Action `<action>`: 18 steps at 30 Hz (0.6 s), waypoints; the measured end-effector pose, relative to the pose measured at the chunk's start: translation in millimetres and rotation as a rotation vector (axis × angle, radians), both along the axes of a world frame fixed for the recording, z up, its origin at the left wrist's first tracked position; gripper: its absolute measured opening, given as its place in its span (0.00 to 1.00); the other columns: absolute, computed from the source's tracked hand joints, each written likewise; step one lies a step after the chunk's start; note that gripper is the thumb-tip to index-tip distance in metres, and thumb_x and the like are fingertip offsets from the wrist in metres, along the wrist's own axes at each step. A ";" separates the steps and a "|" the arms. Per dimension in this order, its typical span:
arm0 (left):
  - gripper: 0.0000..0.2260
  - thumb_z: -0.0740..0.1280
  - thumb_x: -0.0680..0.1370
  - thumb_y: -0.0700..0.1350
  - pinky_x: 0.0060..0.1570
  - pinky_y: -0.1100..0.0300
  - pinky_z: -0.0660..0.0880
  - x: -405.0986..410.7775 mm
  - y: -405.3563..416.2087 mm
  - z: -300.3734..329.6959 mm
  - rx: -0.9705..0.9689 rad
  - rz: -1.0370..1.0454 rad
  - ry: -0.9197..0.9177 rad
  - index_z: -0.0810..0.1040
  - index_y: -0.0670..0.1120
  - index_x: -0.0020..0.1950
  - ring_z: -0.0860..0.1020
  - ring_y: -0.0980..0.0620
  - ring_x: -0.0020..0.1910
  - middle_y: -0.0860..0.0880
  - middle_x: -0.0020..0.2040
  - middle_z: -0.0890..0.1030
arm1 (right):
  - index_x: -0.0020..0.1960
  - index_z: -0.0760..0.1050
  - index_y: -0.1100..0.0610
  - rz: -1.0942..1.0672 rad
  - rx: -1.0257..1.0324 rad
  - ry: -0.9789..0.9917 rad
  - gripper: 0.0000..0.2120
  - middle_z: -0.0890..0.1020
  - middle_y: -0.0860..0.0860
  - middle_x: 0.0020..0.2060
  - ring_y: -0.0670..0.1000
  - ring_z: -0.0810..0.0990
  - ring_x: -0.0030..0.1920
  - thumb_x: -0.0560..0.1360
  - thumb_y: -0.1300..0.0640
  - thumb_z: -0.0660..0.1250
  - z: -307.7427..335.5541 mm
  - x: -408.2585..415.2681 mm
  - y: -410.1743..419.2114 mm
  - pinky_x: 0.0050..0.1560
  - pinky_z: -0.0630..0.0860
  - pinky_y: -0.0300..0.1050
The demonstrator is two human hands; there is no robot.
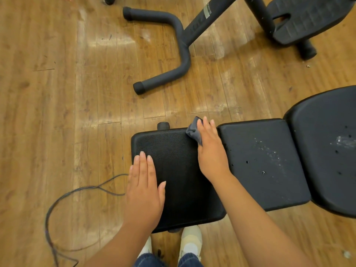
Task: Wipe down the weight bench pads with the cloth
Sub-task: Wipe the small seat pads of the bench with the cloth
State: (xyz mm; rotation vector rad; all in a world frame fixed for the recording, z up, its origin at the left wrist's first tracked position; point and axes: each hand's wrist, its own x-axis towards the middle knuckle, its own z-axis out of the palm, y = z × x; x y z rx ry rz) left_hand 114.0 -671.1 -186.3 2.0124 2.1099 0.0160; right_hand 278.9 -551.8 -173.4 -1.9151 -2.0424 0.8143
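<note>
Much of the cloth (194,132) is hidden under the right hand (211,151); only a bunched grey fold shows past the fingers (205,124), at the far edge of the seat pad (179,170), close to the gap btwn it and the middle pad (264,162). The right hand's fingers lie fairly straight over the cloth, pressing it down; whether the thumb curls under can't be told. The left hand (143,191) rests flat on the near-left part of the seat pad, fingers straight and together, thumb spread, holding nothing. The seat pad is black w/ a pebbled grain and looks matte and clean. The middle pad is black too, w/ white speckles in a diagonal streak and a few small holes. The back pad (327,151) is cut off at the right edge; it has a whitish smear and more small holes. A black knob (163,125) pokes out behind the seat pad; the frame under the pads is hidden. On the wooden floor (57,93) lie a thin dark cable (57,205), cut off at the bottom edge, and a black curved foot bar (173,54) of other equipment, whose upper parts run out of view. White shoes (190,241) and jeans cuffs show below the seat pad, partly covered by the arms.
</note>
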 end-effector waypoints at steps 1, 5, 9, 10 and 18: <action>0.29 0.42 0.81 0.55 0.72 0.50 0.50 0.3 -0.1 -0.2 -0.001 0.000 0.002 0.52 0.37 0.75 0.50 0.43 0.76 0.38 0.76 0.55 | 0.76 0.50 0.54 0.015 0.007 0.005 0.31 0.49 0.47 0.76 0.46 0.42 0.75 0.77 0.69 0.56 1.1 1.4 -2.0 0.73 0.51 0.43; 0.29 0.47 0.80 0.54 0.71 0.49 0.52 0.0 0.4 -0.1 0.004 0.004 -0.002 0.53 0.37 0.75 0.51 0.42 0.75 0.37 0.75 0.56 | 0.76 0.49 0.55 0.085 0.066 -0.063 0.35 0.49 0.49 0.76 0.47 0.41 0.75 0.74 0.70 0.59 1.4 8.9 -40.0 0.75 0.47 0.46; 0.29 0.48 0.79 0.53 0.72 0.50 0.51 -0.8 0.1 0.0 0.007 -0.006 0.003 0.53 0.36 0.75 0.52 0.42 0.75 0.37 0.75 0.56 | 0.72 0.58 0.61 0.199 0.062 -0.260 0.45 0.64 0.57 0.69 0.56 0.57 0.71 0.58 0.63 0.74 -19.1 22.0 -119.0 0.70 0.57 0.53; 0.29 0.47 0.79 0.54 0.72 0.50 0.50 -1.5 -0.5 -0.3 0.006 -0.009 0.003 0.53 0.36 0.75 0.52 0.42 0.75 0.37 0.75 0.56 | 0.73 0.55 0.61 0.234 0.107 -0.299 0.45 0.63 0.58 0.68 0.58 0.57 0.71 0.60 0.58 0.71 -27.1 25.0 -142.4 0.68 0.56 0.52; 0.29 0.46 0.80 0.54 0.72 0.48 0.52 -1.8 0.8 -2.8 0.027 -0.026 -0.011 0.54 0.36 0.75 0.52 0.41 0.75 0.37 0.75 0.56 | 0.75 0.39 0.59 0.335 0.143 -0.431 0.43 0.42 0.56 0.76 0.56 0.40 0.75 0.71 0.52 0.62 -31.6 29.3 -188.3 0.72 0.40 0.50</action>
